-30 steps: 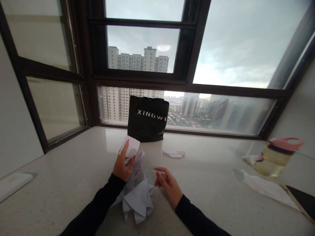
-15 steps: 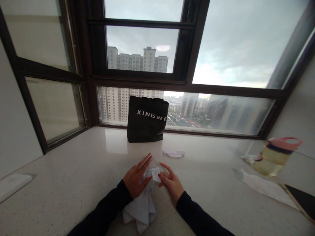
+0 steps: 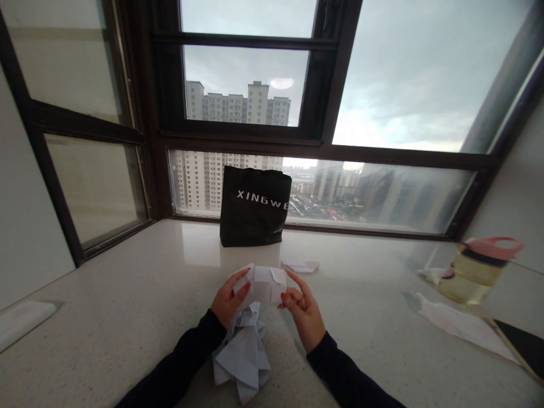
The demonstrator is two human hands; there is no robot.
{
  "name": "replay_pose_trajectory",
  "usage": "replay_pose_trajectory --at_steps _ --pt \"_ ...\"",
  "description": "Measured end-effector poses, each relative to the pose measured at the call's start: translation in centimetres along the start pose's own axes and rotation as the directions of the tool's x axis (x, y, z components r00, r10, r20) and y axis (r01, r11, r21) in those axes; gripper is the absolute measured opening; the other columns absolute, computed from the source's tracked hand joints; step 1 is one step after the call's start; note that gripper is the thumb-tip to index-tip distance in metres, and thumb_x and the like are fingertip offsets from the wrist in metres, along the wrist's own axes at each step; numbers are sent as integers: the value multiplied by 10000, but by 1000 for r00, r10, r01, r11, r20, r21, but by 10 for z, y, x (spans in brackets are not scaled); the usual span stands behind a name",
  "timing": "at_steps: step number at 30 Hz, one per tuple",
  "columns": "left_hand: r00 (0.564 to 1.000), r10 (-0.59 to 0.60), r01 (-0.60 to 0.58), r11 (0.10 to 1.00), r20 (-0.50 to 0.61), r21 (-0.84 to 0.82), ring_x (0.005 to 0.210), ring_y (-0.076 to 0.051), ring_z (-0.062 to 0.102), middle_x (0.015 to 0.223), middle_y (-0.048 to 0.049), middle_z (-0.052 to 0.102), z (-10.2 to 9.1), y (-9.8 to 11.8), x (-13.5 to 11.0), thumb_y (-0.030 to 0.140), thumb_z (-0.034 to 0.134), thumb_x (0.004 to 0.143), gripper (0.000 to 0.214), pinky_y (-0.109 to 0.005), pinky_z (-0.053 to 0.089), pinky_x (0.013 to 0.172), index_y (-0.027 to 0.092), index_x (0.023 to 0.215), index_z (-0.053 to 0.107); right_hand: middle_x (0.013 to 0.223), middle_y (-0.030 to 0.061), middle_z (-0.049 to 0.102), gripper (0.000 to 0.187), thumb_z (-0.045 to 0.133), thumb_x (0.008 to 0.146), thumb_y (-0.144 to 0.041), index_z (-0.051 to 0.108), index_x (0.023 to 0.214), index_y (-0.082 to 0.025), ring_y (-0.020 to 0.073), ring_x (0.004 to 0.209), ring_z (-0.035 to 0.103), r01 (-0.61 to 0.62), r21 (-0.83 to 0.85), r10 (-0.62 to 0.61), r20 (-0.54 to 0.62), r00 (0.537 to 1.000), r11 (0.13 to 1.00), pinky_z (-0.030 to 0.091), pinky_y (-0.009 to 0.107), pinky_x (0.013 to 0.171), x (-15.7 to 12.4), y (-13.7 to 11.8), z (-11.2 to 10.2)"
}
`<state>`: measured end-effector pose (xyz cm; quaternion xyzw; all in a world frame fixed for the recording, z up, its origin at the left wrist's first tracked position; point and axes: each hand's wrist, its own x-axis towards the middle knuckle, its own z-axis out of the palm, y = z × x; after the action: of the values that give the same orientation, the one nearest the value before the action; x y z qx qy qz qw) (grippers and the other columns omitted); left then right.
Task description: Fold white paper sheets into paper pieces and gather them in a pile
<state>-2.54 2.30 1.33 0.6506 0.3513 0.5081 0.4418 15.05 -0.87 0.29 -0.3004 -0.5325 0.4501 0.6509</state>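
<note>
A person's left hand [image 3: 227, 300] and right hand [image 3: 306, 314] pinch opposite ends of a folded white paper piece [image 3: 263, 284] held crosswise.

Ahead of you: black bag [image 3: 253, 224], lettered XINGWE, standing upright before dark-framed window [image 3: 408, 85]; tower blocks [image 3: 229, 107] outside. To your right: pink-lidded yellowish bottle [image 3: 471, 277]; nearer you, dark flat slab [image 3: 522, 340], partly out of view. Far left: white flat object [image 3: 25, 318], likewise cropped.

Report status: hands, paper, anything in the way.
Left hand and right hand: both holding white folded paper, one each side. Paper pile just nearer the wearer. Black bag upright beyond, apart from both hands.
</note>
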Motion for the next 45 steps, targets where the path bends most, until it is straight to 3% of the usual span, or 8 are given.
replay_pose_trajectory --at_steps 4,11,16,20,25,30,39,45 --pt "997 -49 57 989 65 -139 815 -207 557 920 -83 598 12 3 -5 478 566 634 529 -299 439 698 125 1019 481 655 -27 589 511 611 675 -303 384 1127 -229 105 547 515 -39 0 39 87 995 999 437 239 511 -4 -3 6" --pt "995 60 -67 994 80 88 800 -197 537 843 -45 587 12 -3 -9 330 549 682 315 -304 425 706 143 930 499 540 -54 548 625 611 648 -387 322 1161 -177 85 414 458 -159 -75 161 18 987 984 394 212 394 -4 -2 9" --pt "973 119 -132 990 199 54 848 -198 528 1004 -75 533 16 -11 -12 285 586 660 535 -313 423 733 156 1125 356 411 -101 454 505 621 612 -410 436 1012 -165 66 310 389 -166 -202 164 -28 986 965 317 181 305 -2 3 3" --pt "970 143 -152 988 195 33 878 -203 515 1047 -92 494 18 -17 -13 288 602 655 688 -335 406 774 153 1214 225 421 -110 440 456 612 614 -391 445 978 -174 58 293 368 -148 -291 137 -56 989 945 290 168 277 -3 3 4" --pt "969 142 -149 989 202 21 907 -203 501 1059 -96 477 18 -19 -13 330 567 697 687 -339 397 796 153 1236 178 447 -109 422 418 592 641 -362 444 990 -186 50 311 341 -123 -351 118 -36 992 928 272 163 294 -6 1 8" --pt "966 133 -124 991 223 -54 825 -178 532 1042 -95 496 21 -16 -15 358 528 729 656 -313 434 743 154 1239 169 444 -102 417 426 601 641 -370 443 990 -186 62 336 362 -123 -330 122 -25 992 936 273 173 326 -7 3 7" --pt "958 159 -158 987 240 -22 912 -191 515 1211 -92 409 20 -8 -16 353 466 772 533 -311 432 773 204 1238 252 438 -94 454 456 621 614 -396 441 975 -184 68 357 380 -149 -250 146 -30 989 957 266 183 361 -5 2 7" --pt "961 121 -100 990 250 -97 850 -175 539 1093 -78 500 21 -7 -17 349 471 773 541 -298 451 730 197 1238 241 405 -100 445 468 625 599 -416 446 956 -171 59 336 357 -181 -214 175 -49 983 960 258 172 347 -4 2 6"
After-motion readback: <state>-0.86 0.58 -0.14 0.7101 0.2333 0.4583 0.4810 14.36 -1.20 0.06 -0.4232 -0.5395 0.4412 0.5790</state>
